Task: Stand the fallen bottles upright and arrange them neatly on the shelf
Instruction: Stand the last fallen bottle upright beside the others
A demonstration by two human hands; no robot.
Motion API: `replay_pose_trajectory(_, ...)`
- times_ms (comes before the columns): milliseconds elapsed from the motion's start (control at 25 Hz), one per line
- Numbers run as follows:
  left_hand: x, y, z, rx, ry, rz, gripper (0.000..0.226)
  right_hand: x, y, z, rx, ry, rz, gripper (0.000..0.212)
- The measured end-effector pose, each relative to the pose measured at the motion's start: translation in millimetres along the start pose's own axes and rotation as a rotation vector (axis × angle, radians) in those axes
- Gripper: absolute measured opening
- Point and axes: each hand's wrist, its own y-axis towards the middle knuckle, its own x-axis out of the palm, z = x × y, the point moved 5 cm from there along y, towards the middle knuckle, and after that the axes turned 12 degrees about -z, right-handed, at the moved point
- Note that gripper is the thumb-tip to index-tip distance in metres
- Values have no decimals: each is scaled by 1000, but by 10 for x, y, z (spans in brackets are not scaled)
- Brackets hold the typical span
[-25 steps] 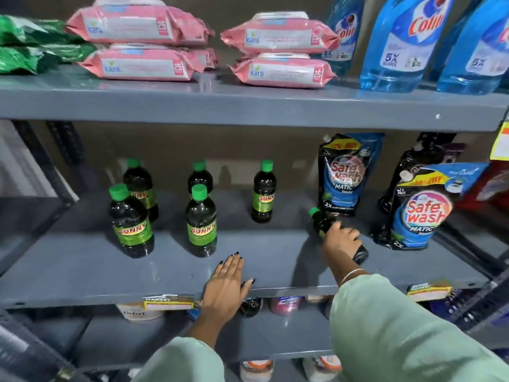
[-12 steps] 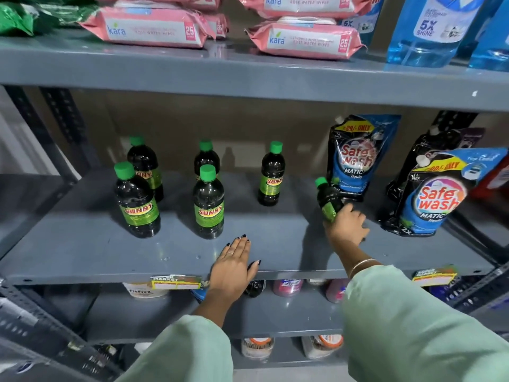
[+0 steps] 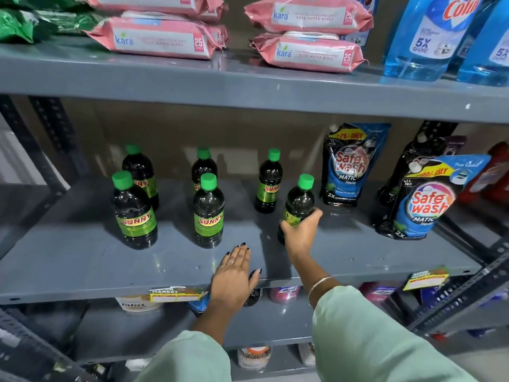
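Gripping the last bottle (image 3: 298,201) around its lower half, the right hand (image 3: 300,235) had fingers and thumb wrapped round the label, hiding the base, so whether it sat flat on the grey shelf (image 3: 358,255) could not be told. That bottle stood nearly upright, in front of and to the right of the back-row bottle (image 3: 268,183) that served as the nearest marker. The left hand (image 3: 234,274) lay flat and spread on the shelf's front edge, holding nothing — only bracing.

Left of that back-row bottle stood four more bottles in two front-and-back pairs (image 3: 208,213) (image 3: 134,213), all upright with green caps on.

The likeliest slip, judging from the grasp, was a release before the base had settled: a tall narrow bottle let go while slightly tilted could tip again. It could fall toward the back-row bottle and knock it over — or toward the blue detergent pouch (image 3: 349,166), which stood near on the other side. A careless slide to line it up with the front pair might also nudge the back-row bottle. The row could end up uneven as well, since the held bottle sat somewhat farther back than the two front bottles.
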Motion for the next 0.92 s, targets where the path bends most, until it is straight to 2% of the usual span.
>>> replay_pose_trajectory(120, 24, 23, 0, 21, 39, 37, 81, 21, 4, 75, -5, -70, -66, 62)
replay_pose_trajectory(200, 17, 30, 2, 9, 59, 48, 75, 17, 1, 98, -1, -69, -85, 67)
replay_pose_trajectory(360, 43, 37, -12, 21, 61, 54, 59, -3, -44, 170, 52, -65, -109, 62)
replay_pose_trajectory(560, 22, 28, -7, 29, 82, 56, 60, -2, -4, 126, 1, -263, -83, 65)
replay_pose_trajectory(680, 45, 40, -13, 32, 80, 65, 60, 22, -28, 170, -3, -215, -112, 68)
replay_pose_trajectory(800, 32, 41, 0, 36, 71, 69, 65, 16, -29, 191, 28, -182, -128, 65)
replay_pose_trajectory(920, 36, 29, 0, 36, 67, 65, 77, -7, 8, 133, 13, -316, -77, 73)
